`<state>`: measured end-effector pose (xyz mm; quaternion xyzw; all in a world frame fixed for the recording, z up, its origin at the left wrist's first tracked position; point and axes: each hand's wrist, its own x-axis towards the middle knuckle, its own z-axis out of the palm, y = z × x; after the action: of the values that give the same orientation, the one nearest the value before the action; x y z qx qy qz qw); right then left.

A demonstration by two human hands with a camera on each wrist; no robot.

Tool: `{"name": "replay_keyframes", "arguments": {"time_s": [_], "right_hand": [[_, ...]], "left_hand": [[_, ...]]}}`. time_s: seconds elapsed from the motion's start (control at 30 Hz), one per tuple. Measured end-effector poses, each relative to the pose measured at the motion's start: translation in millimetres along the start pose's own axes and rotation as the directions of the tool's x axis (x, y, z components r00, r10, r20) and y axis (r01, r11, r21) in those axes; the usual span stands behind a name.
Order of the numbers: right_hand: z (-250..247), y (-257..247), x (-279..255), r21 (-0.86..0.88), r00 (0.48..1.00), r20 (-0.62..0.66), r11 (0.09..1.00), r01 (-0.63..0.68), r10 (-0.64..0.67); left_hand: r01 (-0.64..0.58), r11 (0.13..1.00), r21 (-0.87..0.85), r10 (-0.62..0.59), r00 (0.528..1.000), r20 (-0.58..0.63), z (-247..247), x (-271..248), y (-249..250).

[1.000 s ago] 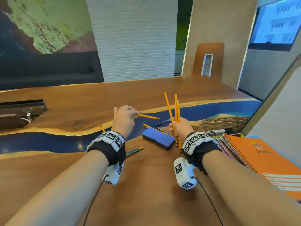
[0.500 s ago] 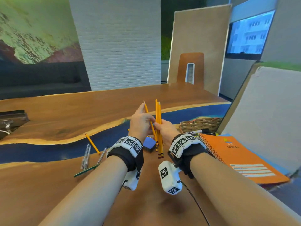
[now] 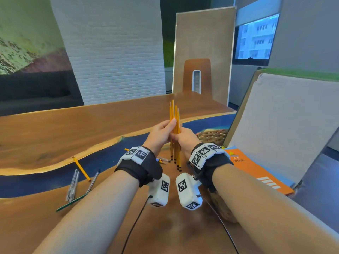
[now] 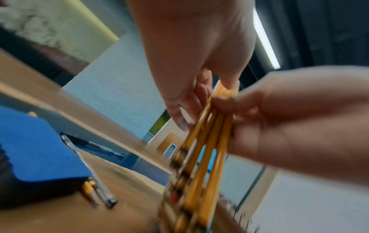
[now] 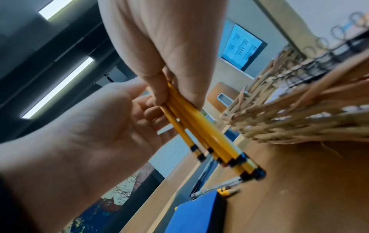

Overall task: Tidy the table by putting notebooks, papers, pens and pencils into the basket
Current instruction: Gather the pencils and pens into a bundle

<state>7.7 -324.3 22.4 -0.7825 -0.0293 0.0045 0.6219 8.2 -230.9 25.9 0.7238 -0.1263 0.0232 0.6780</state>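
Pencils [image 3: 174, 123] now bunched, seemingly upright

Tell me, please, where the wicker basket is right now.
In the head view the wicker basket sits on the table, just right of the right hand, beyond the orange spiral notebook and against the leaning board.

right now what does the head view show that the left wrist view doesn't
Only the head view shows the loose yellow pencil, the green pencil and clear pens lying on the table to the left, plus the wicker basket and orange notebook to the right.

Only the left wrist view shows the blue eraser block with a pen beside it.

Both show the left hand and right hand gripping the upright bundle of yellow pencils.
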Motion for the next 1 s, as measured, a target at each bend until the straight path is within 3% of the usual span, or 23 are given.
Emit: {"name": "replay_keyframes", "arguments": {"time_s": [0.17,0.37,0.47,0.67,0.87,1.0], "right_hand": [[9,32,14,-0.042,0.996,0.094,0.999,-0.006,0.010],[25,27,-11,-0.081,0.980,0.186,0.995,-0.055,0.069],[29,33,-11,-0.205,0.961,0.252,0.977,-0.061,0.113],[31,35,-14,-0.305,0.952,0.259,0.949,-0.080,0.164],[22,39,-10,-0.228,0.959,0.251,0.971,-0.069,0.128],[22,25,-6,-0.069,0.943,0.303,0.990,-0.123,0.138]], "left_hand": [[0.026,0.999,-0.040,-0.020,0.989,0.149,-22,-2,-3],[0.090,0.994,0.063,-0.101,0.976,0.193,-48,-21,-26],[0.121,0.984,0.134,-0.143,0.975,0.172,-54,-27,-38],[0.164,0.978,0.128,-0.186,0.964,0.189,-50,-26,-47],[0.193,0.979,0.063,-0.201,0.959,0.197,-40,-17,-42],[0.165,0.981,0.102,-0.186,0.950,0.251,-30,0,-27]]}}
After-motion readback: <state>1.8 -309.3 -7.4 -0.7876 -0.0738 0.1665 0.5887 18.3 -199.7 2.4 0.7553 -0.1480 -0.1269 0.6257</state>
